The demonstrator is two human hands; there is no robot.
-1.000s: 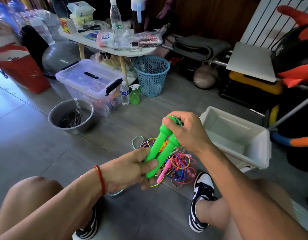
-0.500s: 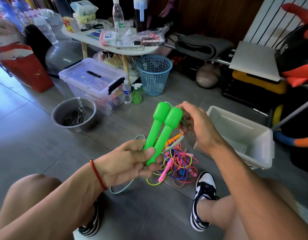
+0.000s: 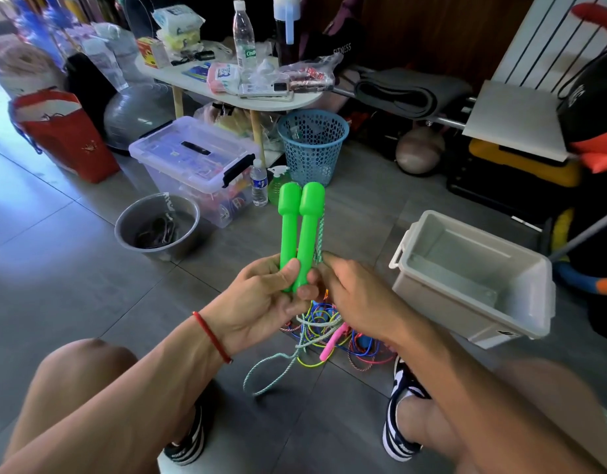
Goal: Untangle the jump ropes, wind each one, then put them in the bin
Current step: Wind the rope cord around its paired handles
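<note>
Green handles (image 3: 300,230) upright, side by side; braided rope (image 3: 318,234) alongside.

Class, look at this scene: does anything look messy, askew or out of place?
Yes. A tangled heap of coloured jump ropes lies on the floor between the feet, knotted together with a pink handle caught in it. The white bin holds no ropes.

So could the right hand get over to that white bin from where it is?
Probably yes. The right hand pinches the cord beside the green handles, and the white bin sits open-topped just to its right on the floor, with nothing visible between them.
</note>
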